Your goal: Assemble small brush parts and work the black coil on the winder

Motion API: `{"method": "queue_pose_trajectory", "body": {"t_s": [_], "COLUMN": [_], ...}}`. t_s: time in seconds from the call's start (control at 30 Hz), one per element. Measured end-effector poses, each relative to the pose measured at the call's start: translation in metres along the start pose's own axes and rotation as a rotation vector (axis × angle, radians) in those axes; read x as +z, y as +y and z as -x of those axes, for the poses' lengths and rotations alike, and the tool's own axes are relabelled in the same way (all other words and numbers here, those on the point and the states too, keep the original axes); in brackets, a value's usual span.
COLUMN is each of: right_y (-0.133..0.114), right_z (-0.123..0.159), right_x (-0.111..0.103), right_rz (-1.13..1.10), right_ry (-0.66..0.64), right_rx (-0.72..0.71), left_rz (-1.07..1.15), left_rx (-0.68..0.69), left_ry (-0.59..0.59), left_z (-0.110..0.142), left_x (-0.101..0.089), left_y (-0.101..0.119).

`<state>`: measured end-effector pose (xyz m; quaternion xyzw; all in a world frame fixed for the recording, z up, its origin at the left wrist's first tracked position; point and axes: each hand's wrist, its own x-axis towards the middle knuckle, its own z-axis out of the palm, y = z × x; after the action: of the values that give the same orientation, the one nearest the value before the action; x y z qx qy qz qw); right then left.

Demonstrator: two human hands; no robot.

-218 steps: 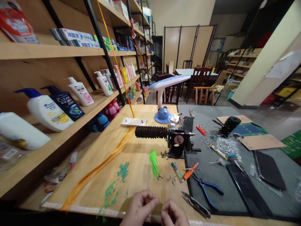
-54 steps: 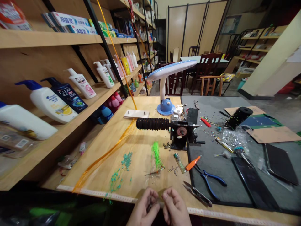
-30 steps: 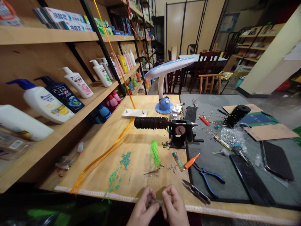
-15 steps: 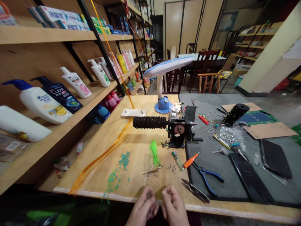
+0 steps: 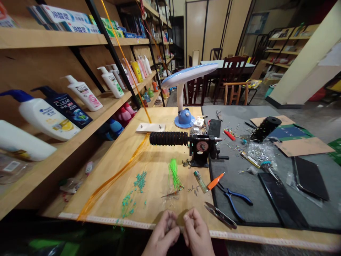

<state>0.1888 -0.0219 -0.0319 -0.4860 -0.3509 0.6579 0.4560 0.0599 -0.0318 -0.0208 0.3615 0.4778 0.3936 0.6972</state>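
Observation:
My left hand (image 5: 162, 234) and my right hand (image 5: 197, 234) are close together at the near edge of the wooden table (image 5: 157, 167), both with fingers curled in a pinch. What they hold between the fingertips is too small to make out. Just beyond them lie a small bundle of green strands (image 5: 173, 174), scattered teal beads (image 5: 134, 193) and a long orange strand bundle (image 5: 117, 174). A pair of black snips (image 5: 220, 215) lies to the right of my right hand.
A black winding tool (image 5: 186, 142) and a blue desk lamp (image 5: 185, 92) stand mid-table. Blue pliers (image 5: 234, 199), an orange-handled tool (image 5: 215, 181) and a lighter (image 5: 199, 176) lie near the grey mat (image 5: 253, 185). Shelves with bottles (image 5: 53, 113) line the left side.
My hands stay pinched together at the table edge, barely shifting. Since the earliest frame the view has tilted down slightly and a small dark strand piece lies near the green bundle.

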Motion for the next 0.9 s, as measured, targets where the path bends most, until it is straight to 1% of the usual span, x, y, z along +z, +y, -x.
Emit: {"method": "queue_pose_trajectory", "body": {"t_s": [0.1,0.2,0.27,0.4,0.57,0.63,0.7,0.8,0.9], "right_y": [0.001,0.001,0.001,0.005,0.016,0.018,0.016,0.009,0.001], "right_z": [0.001,0.001,0.002,0.002,0.002,0.003,0.003,0.004,0.004], "right_x": [0.0,-0.001,-0.002,-0.003,-0.004,-0.004,-0.005,-0.008,-0.011], "right_rz": [-0.001,0.01,0.023,0.038,0.066,0.055,0.054,0.153,0.347], "right_ry": [-0.002,-0.001,-0.007,-0.018,-0.064,-0.069,-0.056,-0.05,-0.141], "right_rx": [-0.006,-0.01,-0.015,-0.037,-0.064,-0.074,-0.086,-0.149,-0.17], "left_rz": [-0.035,-0.045,-0.052,-0.1,-0.203,-0.24,-0.251,-0.289,-0.338], "left_rx": [-0.029,-0.075,-0.073,-0.018,0.082,0.107,0.119,0.127,0.165], "left_ry": [0.024,-0.005,-0.003,0.02,0.149,0.188,0.206,0.175,0.172], "left_z": [0.001,0.001,0.001,0.0,-0.004,-0.005,-0.003,0.001,0.004], "left_x": [0.001,0.003,0.004,0.002,-0.003,-0.003,-0.003,-0.004,-0.007], "left_y": [0.003,0.008,0.011,0.007,-0.011,-0.013,-0.009,0.006,0.024]}}
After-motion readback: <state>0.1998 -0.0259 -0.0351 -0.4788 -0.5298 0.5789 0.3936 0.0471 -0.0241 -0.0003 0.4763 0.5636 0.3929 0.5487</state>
